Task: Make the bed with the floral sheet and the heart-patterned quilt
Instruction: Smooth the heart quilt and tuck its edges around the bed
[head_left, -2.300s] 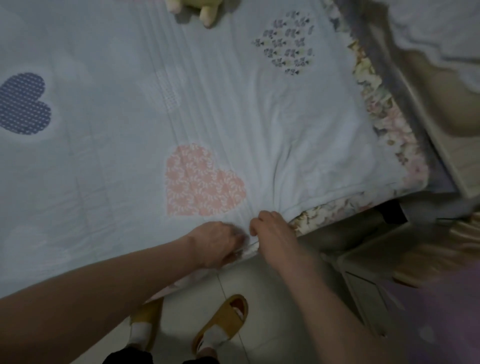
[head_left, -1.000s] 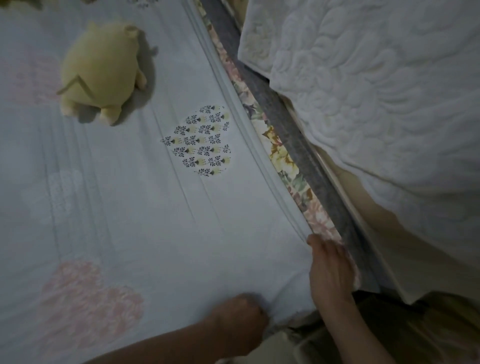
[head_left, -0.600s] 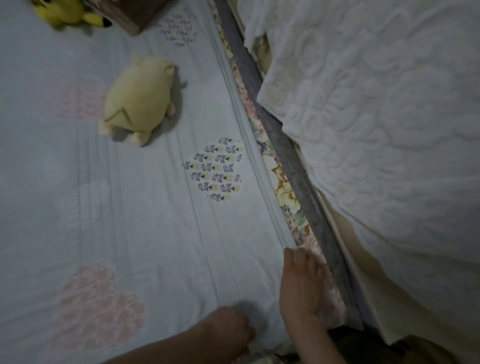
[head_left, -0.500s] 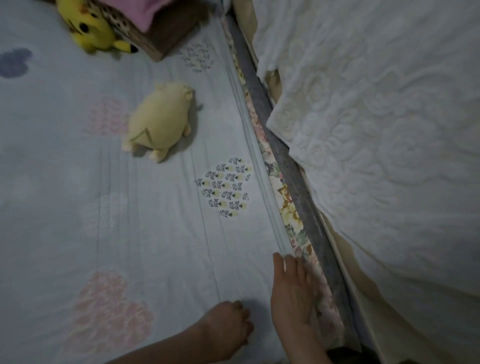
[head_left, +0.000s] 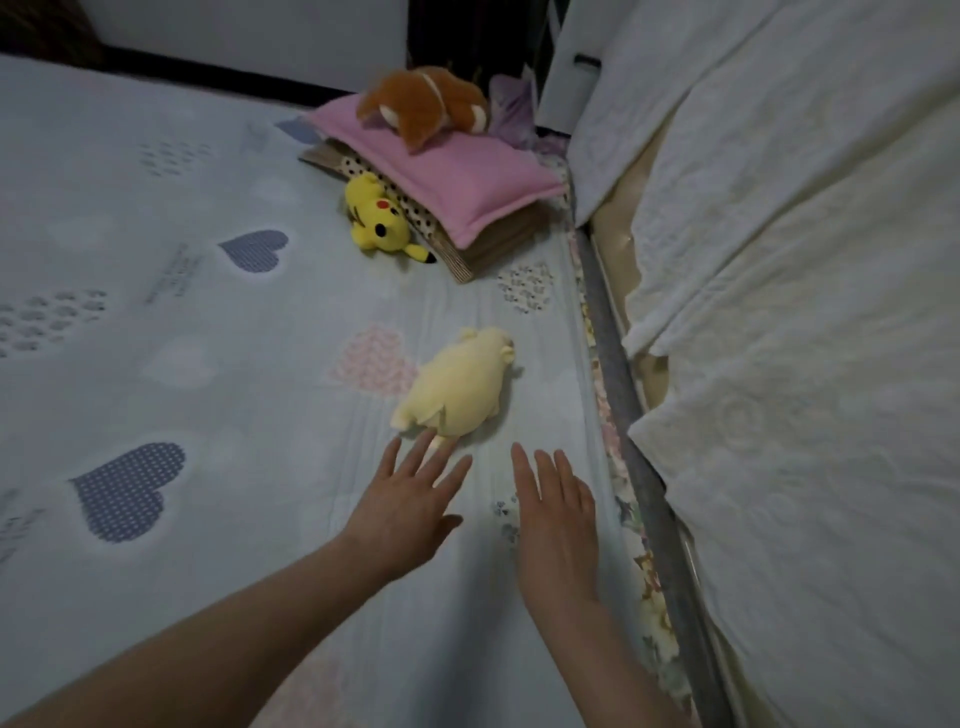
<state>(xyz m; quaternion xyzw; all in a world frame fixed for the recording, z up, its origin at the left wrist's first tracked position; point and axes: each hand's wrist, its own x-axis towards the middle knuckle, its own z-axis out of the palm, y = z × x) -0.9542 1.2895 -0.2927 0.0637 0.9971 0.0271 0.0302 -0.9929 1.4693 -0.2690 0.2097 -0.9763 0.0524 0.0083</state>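
Both hands flat, fingers spread, holding nothing: left hand (head_left: 410, 504) near pale plush (head_left: 457, 392), right hand (head_left: 558, 512) on heart-patterned quilt (head_left: 208, 364).

Bed (head_left: 618, 384): floral sheet (head_left: 649, 582), heart quilt (head_left: 234, 374), pale plushie (head_left: 457, 395) atop.

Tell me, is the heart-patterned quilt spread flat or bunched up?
Spread flat: the heart-patterned quilt lies smooth, without bunches, and the floral sheet shows only along its right edge.
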